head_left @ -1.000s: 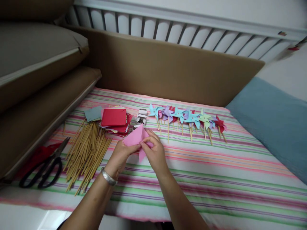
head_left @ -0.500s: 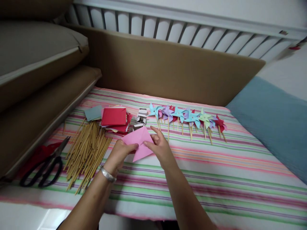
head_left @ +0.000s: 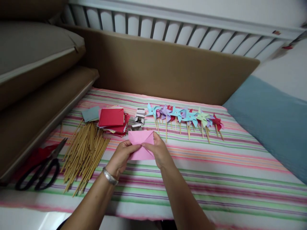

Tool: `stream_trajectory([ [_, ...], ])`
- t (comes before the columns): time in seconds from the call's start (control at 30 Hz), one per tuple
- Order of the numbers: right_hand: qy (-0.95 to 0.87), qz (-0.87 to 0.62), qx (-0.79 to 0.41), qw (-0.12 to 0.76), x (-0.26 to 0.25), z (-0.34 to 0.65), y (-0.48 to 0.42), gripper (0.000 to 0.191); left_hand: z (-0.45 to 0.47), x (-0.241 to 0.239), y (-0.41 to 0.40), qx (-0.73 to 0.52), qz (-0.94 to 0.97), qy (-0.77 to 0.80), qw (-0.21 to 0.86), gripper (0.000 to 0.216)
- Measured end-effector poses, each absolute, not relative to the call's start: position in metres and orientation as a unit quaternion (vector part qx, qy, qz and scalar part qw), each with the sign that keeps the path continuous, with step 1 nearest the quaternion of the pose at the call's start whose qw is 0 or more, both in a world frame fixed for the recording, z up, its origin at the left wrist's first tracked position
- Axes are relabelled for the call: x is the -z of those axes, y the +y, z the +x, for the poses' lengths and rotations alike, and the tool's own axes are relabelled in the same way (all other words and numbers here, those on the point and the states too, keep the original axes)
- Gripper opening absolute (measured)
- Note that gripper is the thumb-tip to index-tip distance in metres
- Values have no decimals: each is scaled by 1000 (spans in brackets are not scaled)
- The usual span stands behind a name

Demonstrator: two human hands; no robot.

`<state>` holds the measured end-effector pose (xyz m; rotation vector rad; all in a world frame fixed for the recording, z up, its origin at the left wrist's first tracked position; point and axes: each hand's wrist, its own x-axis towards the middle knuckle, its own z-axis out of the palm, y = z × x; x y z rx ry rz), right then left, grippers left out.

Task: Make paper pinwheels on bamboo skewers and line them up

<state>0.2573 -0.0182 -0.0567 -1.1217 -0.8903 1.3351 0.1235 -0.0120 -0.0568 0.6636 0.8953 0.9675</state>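
A pink paper square [head_left: 141, 136] with diagonal lines running in from its corners is held above the striped cloth [head_left: 216, 163]. My left hand [head_left: 122, 153] grips its left side, thumb on top and fingers underneath. On the right side, my right hand [head_left: 159, 150] pinches it the same way. Both thumb tips almost meet near the middle of the paper. Just beyond the paper stand small open boxes [head_left: 139, 118] with metallic bits inside. A stack of coloured paper squares [head_left: 111, 117], red on top, lies behind my left hand.
Thin wooden sticks [head_left: 83, 156] lie in a loose pile at left, beside black-handled scissors [head_left: 45, 169] on red material. Several paper pinwheels [head_left: 189, 116] on sticks form a row at back right. A brown board [head_left: 163, 70] and stacked cushions [head_left: 43, 86] border the cloth.
The pink paper has been turned from a diamond angle to sit nearly square to me. My right fingers, partly raised before, now close around its right edge. The view has shifted slightly.
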Motion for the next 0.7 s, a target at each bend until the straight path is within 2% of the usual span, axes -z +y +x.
stream_trajectory([
  [0.07, -374, -476, -558, 567, 56, 253, -19, 53, 125, 59, -11, -461, 290, 414, 729, 18],
  [0.17, -386, -508, -541, 548, 56, 251, -20, 61, 120, 60, -7, -482, 274, 427, 714, 20],
  [0.23, -431, -546, -480, 535, 55, 253, -21, 62, 112, 59, -2, -498, 257, 441, 701, 22],
  [0.43, -705, -495, -220, 457, 53, 258, -25, 31, 84, 53, 10, -530, 220, 460, 678, 24],
  [0.57, -766, -464, -179, 408, 54, 255, -27, 22, 79, 48, 9, -523, 227, 460, 680, 22],
  [0.7, -767, -457, -186, 411, 54, 253, -28, 14, 83, 47, 6, -504, 246, 460, 689, 24],
])
